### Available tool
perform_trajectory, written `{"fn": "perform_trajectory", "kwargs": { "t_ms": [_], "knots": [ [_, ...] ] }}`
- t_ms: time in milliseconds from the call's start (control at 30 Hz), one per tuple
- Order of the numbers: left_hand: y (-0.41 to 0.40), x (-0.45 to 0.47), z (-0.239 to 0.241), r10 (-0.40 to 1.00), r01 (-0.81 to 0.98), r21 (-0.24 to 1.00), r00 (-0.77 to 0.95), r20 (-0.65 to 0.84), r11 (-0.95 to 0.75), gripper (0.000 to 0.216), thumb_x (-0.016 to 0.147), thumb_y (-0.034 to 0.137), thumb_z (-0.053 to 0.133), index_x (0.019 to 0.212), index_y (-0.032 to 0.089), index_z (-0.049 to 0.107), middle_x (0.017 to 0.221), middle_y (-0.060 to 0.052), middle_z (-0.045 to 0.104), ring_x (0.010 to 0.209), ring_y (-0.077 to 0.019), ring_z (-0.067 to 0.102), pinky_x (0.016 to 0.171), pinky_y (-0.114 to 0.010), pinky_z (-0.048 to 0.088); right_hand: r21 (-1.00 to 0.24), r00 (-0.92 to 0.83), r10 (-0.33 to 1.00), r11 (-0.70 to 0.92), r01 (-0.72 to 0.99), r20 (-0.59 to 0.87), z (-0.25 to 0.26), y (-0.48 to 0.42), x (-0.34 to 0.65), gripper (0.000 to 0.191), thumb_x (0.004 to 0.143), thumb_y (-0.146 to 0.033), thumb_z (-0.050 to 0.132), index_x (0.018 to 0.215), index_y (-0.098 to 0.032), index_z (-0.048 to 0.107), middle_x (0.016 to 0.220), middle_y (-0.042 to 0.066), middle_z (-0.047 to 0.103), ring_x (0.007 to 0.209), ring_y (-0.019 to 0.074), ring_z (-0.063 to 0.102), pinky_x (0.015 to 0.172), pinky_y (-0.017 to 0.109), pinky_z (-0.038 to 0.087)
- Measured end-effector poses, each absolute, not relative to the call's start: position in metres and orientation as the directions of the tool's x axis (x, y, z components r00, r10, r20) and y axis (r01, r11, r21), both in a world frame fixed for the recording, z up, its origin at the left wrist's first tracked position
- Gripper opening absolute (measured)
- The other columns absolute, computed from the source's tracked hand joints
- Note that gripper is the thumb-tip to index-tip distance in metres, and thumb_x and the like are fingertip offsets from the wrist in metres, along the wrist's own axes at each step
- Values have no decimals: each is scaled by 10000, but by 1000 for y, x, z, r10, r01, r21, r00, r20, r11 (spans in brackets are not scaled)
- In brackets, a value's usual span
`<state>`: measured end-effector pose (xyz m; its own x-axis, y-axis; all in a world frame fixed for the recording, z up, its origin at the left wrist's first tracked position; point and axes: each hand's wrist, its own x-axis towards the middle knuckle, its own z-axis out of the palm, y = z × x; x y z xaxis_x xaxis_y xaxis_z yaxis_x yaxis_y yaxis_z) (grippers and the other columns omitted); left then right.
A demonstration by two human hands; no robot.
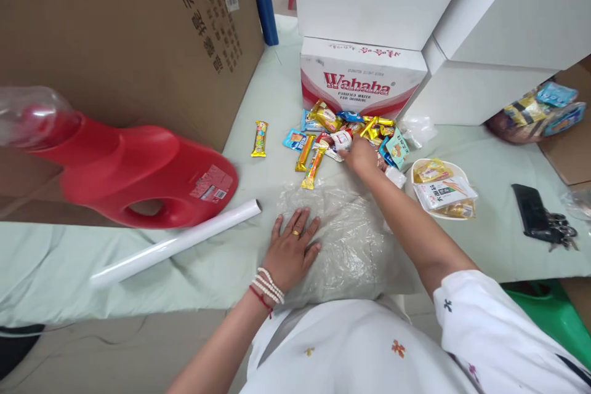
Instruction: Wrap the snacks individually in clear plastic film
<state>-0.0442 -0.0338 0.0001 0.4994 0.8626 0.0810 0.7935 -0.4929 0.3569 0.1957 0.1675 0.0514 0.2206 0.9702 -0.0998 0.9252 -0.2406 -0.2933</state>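
Observation:
My left hand (292, 245) lies flat with fingers spread on a clear plastic bag (351, 240) spread on the pale green cloth. My right hand (361, 155) reaches forward into a pile of wrapped snacks (348, 129) and its fingers close on a white and red packet (342, 138). Gold snack bars (308, 160) lie at the near left of the pile. One more gold bar (260, 138) lies apart to the left.
A red detergent jug (138, 175) lies on its side at left, with a white roll (173, 243) in front. A Wahaha carton (362, 77) and white boxes stand behind. At right are a bowl of packets (441, 194), a phone with keys (542, 218) and a large cardboard box (115, 31).

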Motion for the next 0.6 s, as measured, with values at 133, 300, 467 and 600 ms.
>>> {"fn": "perform_trajectory", "kwargs": {
  "t_ms": [133, 300, 467, 600],
  "knots": [
    [-35, -44, 1, 872, 795, 382, 485, 67, -471, 565, 991, 395, 535, 1539, 268, 478, 1661, -126, 377, 1537, -333, 355, 1264, -619, 149, -316, 168, 984, -143, 938, 54, 67, 131, 226, 527, 906, -349, 601, 1375, -110, 563, 1293, 213, 637, 1156, 362, 613, 940, 444, 493],
    [-34, -46, 0, 870, 782, 411, 489, 63, -469, 657, 988, 437, 535, 1590, 218, 390, 1677, -151, 332, 1548, -340, 329, 1270, -608, 119, -365, -357, 928, 297, 882, -106, 96, 43, 220, 628, 891, -338, 610, 1489, -182, 499, 1301, 147, 632, 1080, 312, 646, 919, 406, 521],
    [-33, -53, -3, 870, 750, 466, 481, 103, -470, 787, 963, 432, 569, 1636, 168, 260, 1672, -189, 331, 1536, -348, 351, 1268, -587, 163, -361, -511, 792, 394, 845, -333, 74, -6, 177, 646, 916, -201, 596, 1542, -213, 437, 1433, 159, 553, 1146, 291, 657, 924, 387, 546],
    [-46, -77, 8, 838, 684, 490, 491, 239, -540, 749, 967, 278, 539, 1644, 228, 224, 1654, -160, 384, 1562, -324, 304, 1274, -581, 151, -483, -540, 830, 418, 770, -143, 64, -42, 207, 598, 997, -296, 575, 1558, -218, 382, 1568, 184, 403, 1313, 292, 561, 1016, 424, 533]
  ]
}}
